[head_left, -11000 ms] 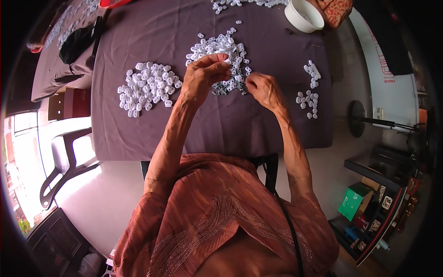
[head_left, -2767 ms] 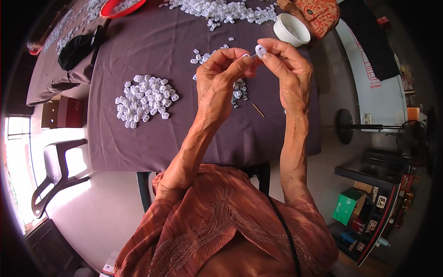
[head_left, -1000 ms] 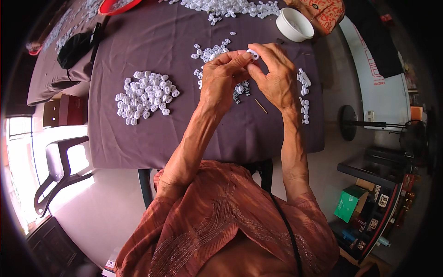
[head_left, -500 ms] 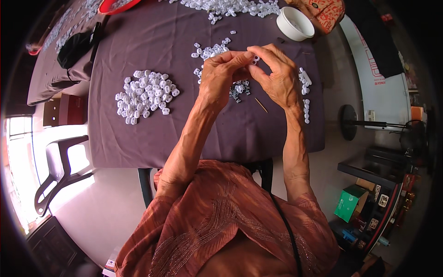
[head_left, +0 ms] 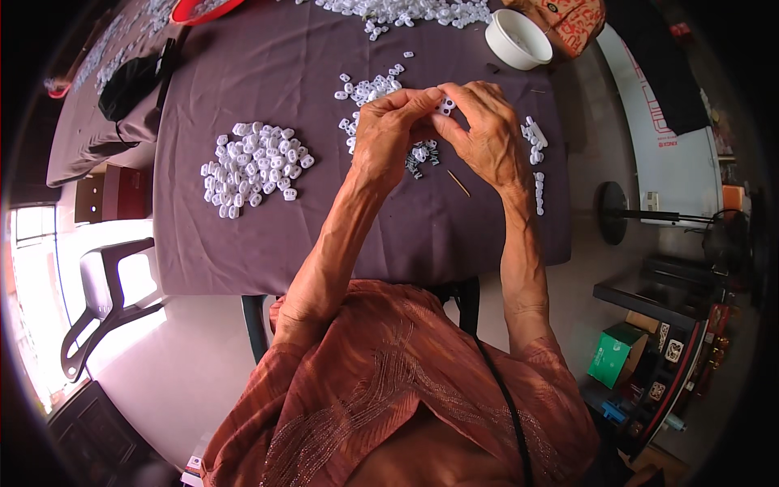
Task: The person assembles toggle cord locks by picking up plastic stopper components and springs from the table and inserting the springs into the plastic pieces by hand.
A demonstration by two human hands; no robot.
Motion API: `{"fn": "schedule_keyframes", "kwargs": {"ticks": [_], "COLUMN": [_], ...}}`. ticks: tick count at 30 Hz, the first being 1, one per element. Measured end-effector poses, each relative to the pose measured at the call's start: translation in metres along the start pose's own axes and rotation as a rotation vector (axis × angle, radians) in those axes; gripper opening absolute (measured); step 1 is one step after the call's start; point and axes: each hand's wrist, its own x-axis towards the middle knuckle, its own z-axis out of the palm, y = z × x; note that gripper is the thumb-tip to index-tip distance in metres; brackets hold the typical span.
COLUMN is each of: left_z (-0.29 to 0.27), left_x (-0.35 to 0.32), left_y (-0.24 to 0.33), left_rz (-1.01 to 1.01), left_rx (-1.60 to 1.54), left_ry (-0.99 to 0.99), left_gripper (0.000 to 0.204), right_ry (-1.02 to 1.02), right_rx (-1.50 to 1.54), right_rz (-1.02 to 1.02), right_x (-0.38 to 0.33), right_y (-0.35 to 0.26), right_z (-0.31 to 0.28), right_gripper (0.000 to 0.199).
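My left hand (head_left: 389, 128) and my right hand (head_left: 485, 134) meet over the far middle of the table, fingertips pinched together. Between them is a small white plastic cord lock (head_left: 445, 105) with dark round holes; the fingers cover part of it. Just beyond my left hand lies a loose heap of small white pieces (head_left: 376, 88), partly hidden by the hand. Under the hands is a cluster of tiny metal springs (head_left: 416, 162). A thin tan stick (head_left: 459, 183) rests nearer to me, by my right wrist.
A pile of white cord locks (head_left: 256, 169) sits to the left. More white pieces (head_left: 534, 142) line the right edge. Along the back are a big white heap (head_left: 406, 10), a white bowl (head_left: 519, 40), a patterned orange cloth item (head_left: 568, 24) and a red basin (head_left: 203, 11).
The cord lock has turned slightly between my fingertips and shows more of its holes. My right fingers have shifted a little; both hands stay in nearly the same place.
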Motion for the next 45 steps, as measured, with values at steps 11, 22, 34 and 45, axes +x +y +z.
{"fn": "schedule_keyframes", "kwargs": {"ticks": [11, 22, 34, 45], "left_z": [-0.002, -0.010, -0.016, -0.012], "left_x": [0.003, 0.009, 0.016, 0.010], "left_y": [-0.009, -0.014, -0.017, -0.015], "left_rz": [0.050, -0.079, -0.131, -0.040], "left_rx": [0.052, -0.011, -0.139, 0.022], "left_ry": [0.051, 0.025, 0.010, 0.031], "left_gripper": [0.016, 0.023, 0.017, 0.017], "right_ry": [-0.111, -0.081, -0.071, -0.164], "right_rx": [0.027, 0.049, 0.014, -0.018], "right_rz": [-0.006, -0.035, -0.021, -0.019], "right_x": [-0.003, -0.006, -0.006, -0.006], "right_y": [0.012, 0.019, 0.018, 0.017], "right_z": [0.000, 0.007, 0.009, 0.009], "right_gripper": [0.019, 0.015, 0.017, 0.022]}}
